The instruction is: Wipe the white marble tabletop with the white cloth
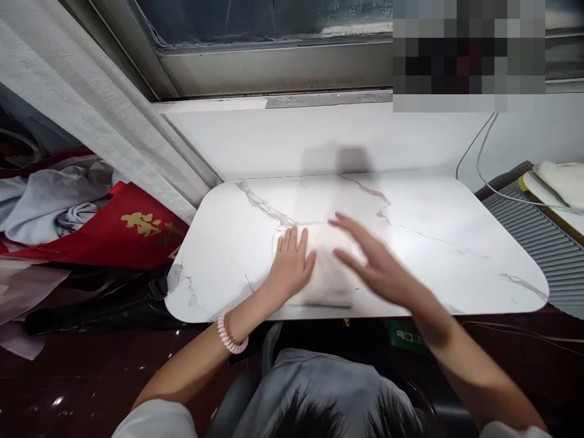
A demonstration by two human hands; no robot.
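Table (460, 267): left hand (291, 267) on white cloth (326, 286); red bag (137, 240) holds fabric (57, 194).

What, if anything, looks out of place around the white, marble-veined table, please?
At the left, crumpled pale-grey garments lie heaped by a red, gold-lettered bag, looking untidy compared with the flat white cloth under the left hand. No spill shows.

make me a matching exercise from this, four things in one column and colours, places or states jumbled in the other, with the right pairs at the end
1. left hand
2. bracelet
3. table
4. window

a. white, with veins
b. beyond the table
c. lying on the cloth
d. pink and coiled

Pairs: 1-c, 2-d, 3-a, 4-b
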